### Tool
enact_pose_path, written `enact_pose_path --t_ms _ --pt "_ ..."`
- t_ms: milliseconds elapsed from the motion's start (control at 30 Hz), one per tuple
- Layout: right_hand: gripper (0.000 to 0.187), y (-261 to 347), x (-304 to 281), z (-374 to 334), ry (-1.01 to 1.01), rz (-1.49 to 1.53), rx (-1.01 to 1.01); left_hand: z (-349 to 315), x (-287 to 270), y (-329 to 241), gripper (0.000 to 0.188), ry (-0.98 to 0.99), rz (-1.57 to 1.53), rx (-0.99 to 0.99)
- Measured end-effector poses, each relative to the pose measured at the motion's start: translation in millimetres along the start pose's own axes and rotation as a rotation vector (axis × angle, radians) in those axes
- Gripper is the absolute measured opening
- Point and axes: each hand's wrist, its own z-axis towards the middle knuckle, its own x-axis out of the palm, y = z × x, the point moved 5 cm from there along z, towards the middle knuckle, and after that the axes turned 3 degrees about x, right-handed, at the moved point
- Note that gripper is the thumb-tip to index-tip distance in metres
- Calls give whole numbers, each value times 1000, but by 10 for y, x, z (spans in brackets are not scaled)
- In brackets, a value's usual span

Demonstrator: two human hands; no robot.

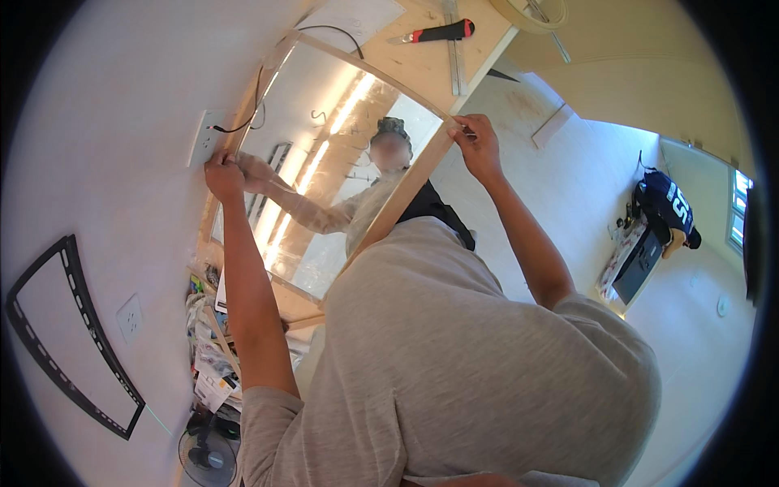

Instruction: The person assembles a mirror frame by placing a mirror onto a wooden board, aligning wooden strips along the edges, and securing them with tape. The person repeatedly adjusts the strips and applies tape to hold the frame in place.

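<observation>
A glossy, mirror-like sheet (312, 122) lies across a pale wooden table (406, 49), reflecting strip lights and my upper body. My left hand (224, 174) is closed at the sheet's left edge, close to the wall, its fingertips pinching there. At the opposite side, my right hand (477, 146) pinches the sheet's right corner by the table edge, thumb and fingers together. Beyond the sheet lie a red and black utility knife (442, 32) with its blade out and a metal ruler (456, 61). A thin black cable (258, 97) runs past the sheet's upper left.
A wall socket (204, 138) is beside my left hand. A black bracket frame (73, 325) is on the left wall, above a fan (208, 456) and clutter (213, 357). At right, another person (667, 203) in a dark shirt bends over a flat dark panel (639, 266).
</observation>
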Motion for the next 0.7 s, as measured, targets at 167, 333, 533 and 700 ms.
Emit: enact_pose_path --t_ms 167,333,533,700 --pt "33 348 14 21 -65 -187 -204 -13 -50 -50 25 3 97 19" --pt "30 326 191 76 -84 -68 -130 -26 -51 18 25 45 25 15" --pt "30 253 216 29 -59 11 -134 -87 -119 -8 30 78 -6 0" --pt "29 180 221 50 -46 112 -99 -138 -140 -46 33 143 -111 -49"
